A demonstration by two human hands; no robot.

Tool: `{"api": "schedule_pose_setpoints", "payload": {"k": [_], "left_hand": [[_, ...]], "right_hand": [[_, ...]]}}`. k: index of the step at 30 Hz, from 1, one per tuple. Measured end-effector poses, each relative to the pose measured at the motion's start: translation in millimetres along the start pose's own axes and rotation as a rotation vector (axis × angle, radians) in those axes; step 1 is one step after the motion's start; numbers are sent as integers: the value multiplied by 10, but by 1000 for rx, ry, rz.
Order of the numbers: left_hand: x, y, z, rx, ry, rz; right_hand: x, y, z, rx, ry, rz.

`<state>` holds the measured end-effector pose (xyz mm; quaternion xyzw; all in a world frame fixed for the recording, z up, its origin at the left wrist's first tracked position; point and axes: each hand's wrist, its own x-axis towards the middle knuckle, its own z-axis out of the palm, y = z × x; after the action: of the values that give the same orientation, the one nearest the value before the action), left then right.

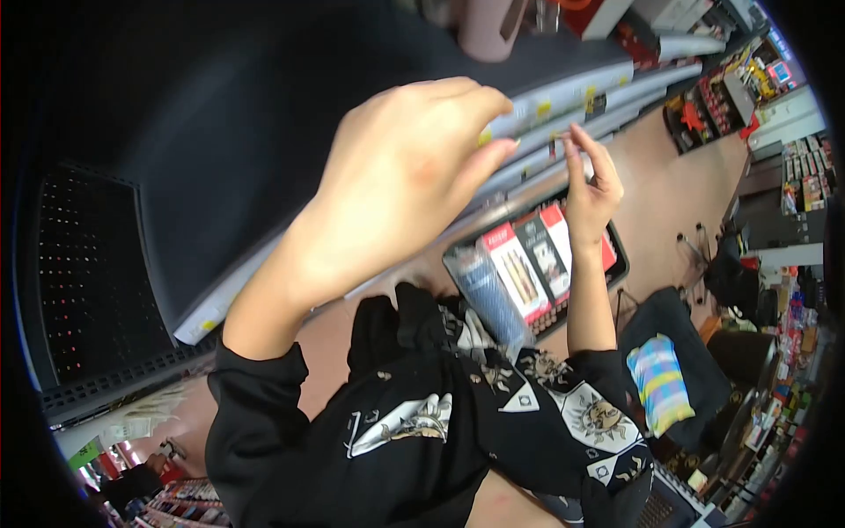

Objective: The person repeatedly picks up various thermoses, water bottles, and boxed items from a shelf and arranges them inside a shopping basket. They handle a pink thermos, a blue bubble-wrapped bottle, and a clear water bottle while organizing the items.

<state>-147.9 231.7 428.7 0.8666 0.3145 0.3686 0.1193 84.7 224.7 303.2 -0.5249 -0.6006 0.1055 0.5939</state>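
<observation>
My left hand [409, 163] is raised over the dark shelf [238, 114], its back towards me. Its thumb and forefinger are apart with nothing visible between them; the other fingers are mostly hidden behind the hand. To the right, my right hand [596, 189] is held up beside the shelf-edge strips, thumb and forefinger pinched together. Whatever is at those fingertips is too small to make out. Between the hands run pale label strips [607, 81] with yellow marks along the shelf edges.
Below the hands, a black basket [623, 264] holds red-and-white boxes [521, 275] and a blue wrapped bundle [489, 295]. A pink container [489, 31] stands on the shelf. At right are a plaid packet [660, 385] on black cloth and stocked shelves [805, 176]. A perforated panel [92, 273] is at left.
</observation>
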Motion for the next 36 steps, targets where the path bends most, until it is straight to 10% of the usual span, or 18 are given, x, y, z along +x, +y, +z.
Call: {"api": "schedule_pose_setpoints", "payload": {"k": [8, 11, 17, 27, 36], "left_hand": [[-1236, -92, 927, -554, -309, -616], [-1887, -349, 1649, -976, -176, -831], [-2788, -700, 2719, -770, -497, -1183], [-2837, -781, 3151, -451, -418, -758], [-2857, -756, 3365, -347, -535, -782]], "right_hand": [[-1528, 1052, -446, 33, -28, 604], [-2209, 1375, -486, -398, -390, 400], [-3107, 1211, -471, -648, -861, 560], [-3618, 938, -492, -834, -537, 695], [-3660, 958, -512, -864, -579, 665]]}}
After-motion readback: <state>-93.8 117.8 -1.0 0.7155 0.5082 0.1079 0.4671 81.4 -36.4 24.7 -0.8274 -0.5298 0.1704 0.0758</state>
